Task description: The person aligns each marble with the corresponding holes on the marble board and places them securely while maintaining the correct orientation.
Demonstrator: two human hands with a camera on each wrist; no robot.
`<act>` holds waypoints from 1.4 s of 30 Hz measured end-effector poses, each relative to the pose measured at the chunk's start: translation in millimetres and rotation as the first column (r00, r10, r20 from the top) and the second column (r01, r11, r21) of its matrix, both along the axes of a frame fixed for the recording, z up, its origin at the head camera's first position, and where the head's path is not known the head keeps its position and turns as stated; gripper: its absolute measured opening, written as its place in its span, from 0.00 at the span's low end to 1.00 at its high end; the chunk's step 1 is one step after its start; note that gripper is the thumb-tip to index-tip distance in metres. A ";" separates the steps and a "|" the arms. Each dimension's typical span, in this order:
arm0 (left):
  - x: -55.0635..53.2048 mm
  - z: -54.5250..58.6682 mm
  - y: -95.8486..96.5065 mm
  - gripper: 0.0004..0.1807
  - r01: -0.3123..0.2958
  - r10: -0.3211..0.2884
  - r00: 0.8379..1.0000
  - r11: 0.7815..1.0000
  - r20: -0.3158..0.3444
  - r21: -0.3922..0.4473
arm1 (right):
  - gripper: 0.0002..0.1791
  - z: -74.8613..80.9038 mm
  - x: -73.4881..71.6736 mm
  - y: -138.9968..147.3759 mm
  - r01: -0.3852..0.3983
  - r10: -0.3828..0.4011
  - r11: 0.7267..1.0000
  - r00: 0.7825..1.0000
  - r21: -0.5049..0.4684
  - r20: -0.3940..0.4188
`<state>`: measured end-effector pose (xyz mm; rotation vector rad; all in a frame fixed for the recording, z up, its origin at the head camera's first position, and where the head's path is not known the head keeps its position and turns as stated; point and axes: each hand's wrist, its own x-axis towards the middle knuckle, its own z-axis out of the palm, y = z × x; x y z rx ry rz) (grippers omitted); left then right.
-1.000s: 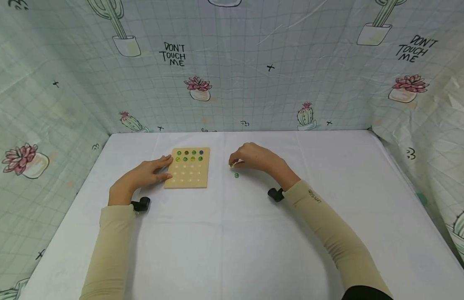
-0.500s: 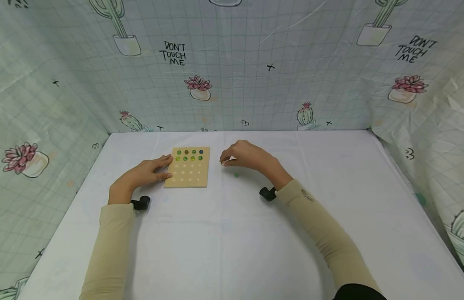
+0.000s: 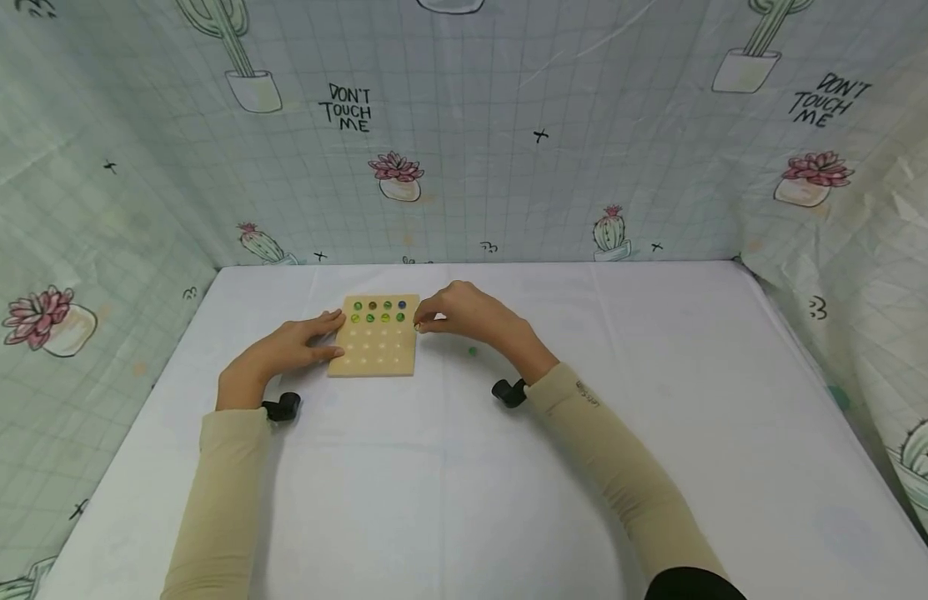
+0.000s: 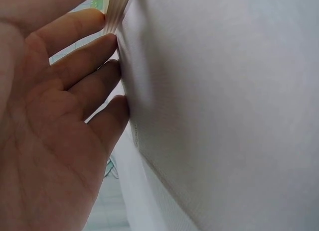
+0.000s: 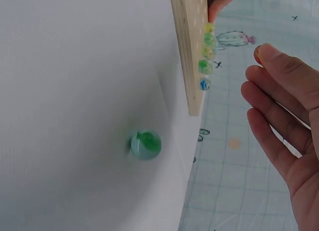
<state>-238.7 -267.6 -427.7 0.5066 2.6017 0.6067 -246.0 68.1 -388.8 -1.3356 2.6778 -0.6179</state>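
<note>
A pale wooden board (image 3: 348,367) with rows of small hollows lies on the white table. Several glass marbles (image 3: 400,317) fill its two far rows; the nearer hollows hold nothing. My left hand (image 3: 287,350) rests against the board's left edge, its fingers fairly straight, fingertips touching the wood in the left wrist view. At the right edge, my right hand (image 3: 474,318) pinches a small marble (image 3: 417,327) between thumb and forefinger; the fingers mostly hide it in the right wrist view. A loose green marble (image 5: 146,144) lies on the cloth below this hand.
White cloth (image 3: 373,500) covers the table. A patterned curtain (image 3: 479,183) with cactus drawings stands along the back and both sides. Each wrist carries a small black camera (image 3: 509,392).
My right hand has moved left with the pinched marble, from near the loose green marble to the board's right edge. The left hand and the board have stayed put.
</note>
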 end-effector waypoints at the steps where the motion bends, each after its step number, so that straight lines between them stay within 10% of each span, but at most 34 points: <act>1: 0.0 0.2 -0.2 0.44 0.001 -0.001 1.000 1.000 -0.002 0.000 | 0.10 0.2 0.5 -2.0 0.004 -0.004 1.000 1.000 -0.005 0.001; 42: 0.4 3.8 4.6 0.45 -0.014 0.015 1.000 0.999 0.024 -0.044 | 0.11 -24.0 0.3 -59.7 0.201 -0.194 0.972 0.979 -0.120 0.069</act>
